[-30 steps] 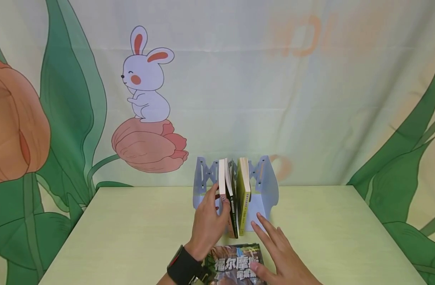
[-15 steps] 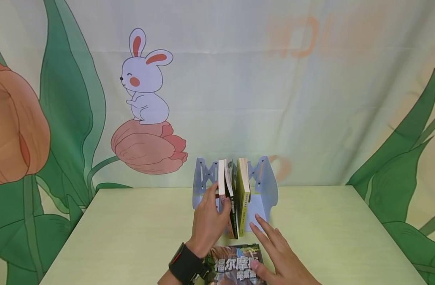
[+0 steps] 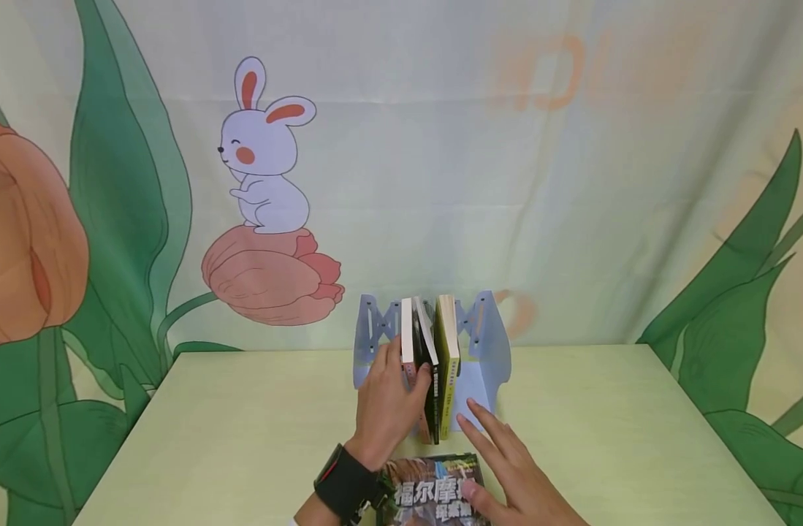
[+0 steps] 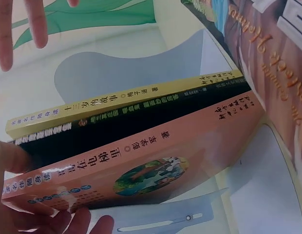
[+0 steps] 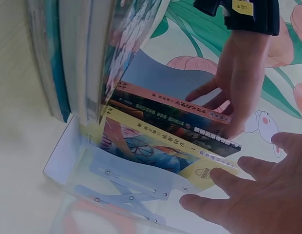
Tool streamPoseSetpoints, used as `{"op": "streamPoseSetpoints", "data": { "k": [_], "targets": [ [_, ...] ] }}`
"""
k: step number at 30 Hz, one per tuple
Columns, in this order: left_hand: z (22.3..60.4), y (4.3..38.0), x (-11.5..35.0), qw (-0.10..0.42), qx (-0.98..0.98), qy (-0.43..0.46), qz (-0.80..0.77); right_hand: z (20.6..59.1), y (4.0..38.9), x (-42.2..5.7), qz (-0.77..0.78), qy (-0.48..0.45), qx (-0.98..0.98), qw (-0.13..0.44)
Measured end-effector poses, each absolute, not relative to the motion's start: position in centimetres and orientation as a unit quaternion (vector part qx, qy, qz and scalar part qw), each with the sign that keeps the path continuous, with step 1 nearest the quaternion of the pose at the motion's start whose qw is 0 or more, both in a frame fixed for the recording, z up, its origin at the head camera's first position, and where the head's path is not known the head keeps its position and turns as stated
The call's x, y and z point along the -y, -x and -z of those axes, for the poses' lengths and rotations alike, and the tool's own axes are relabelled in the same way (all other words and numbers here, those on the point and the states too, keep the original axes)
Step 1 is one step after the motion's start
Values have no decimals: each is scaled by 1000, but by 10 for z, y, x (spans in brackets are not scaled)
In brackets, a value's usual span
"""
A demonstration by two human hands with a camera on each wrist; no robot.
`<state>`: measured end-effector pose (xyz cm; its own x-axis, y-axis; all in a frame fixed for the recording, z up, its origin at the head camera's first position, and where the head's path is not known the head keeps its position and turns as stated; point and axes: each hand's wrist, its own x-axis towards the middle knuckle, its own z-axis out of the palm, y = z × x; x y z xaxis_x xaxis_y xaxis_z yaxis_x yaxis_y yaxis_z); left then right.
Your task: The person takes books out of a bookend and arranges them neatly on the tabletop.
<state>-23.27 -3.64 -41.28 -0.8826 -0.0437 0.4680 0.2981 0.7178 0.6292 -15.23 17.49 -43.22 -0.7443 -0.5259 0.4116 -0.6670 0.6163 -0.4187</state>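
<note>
My left hand (image 3: 384,405) grips the pink book (image 4: 204,141) at its upper spine corner, fingers on the left cover and thumb at the spine, against the black book (image 3: 436,405) beside it. Both books stand upright with a yellow book (image 3: 450,391) in a pale blue metal bookend (image 3: 497,347). At the top a gap shows between the pink and black books; the black one leans toward the yellow. My right hand (image 3: 519,467), fingers spread, hovers right of the books, near the bookend's base, holding nothing.
A stack of books (image 3: 434,504) with a dark illustrated cover on top lies in front of the bookend, partly under my right thumb in the head view. The pale table (image 3: 243,431) extends to both sides. A printed curtain (image 3: 408,183) hangs behind.
The black book's top has tipped right toward the yellow book, widening the gap beside the pink one. My left thumb has shifted slightly right. My right hand stays nearly still.
</note>
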Motion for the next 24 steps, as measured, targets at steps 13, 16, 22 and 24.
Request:
{"op": "streamPoseSetpoints", "data": {
  "k": [13, 16, 22, 24],
  "targets": [
    [414, 240, 34, 198, 921, 61, 331, 428, 154, -172, -266, -344, 891, 129],
    [412, 241, 34, 180, 925, 56, 329, 429, 155, -172, -259, -347, 891, 134],
    [411, 243, 34, 169, 924, 54, 338, 429, 155, -172, -259, -346, 892, 130],
    [412, 244, 34, 168, 920, 58, 350, 429, 154, -172, -259, -343, 894, 127]
  ]
}}
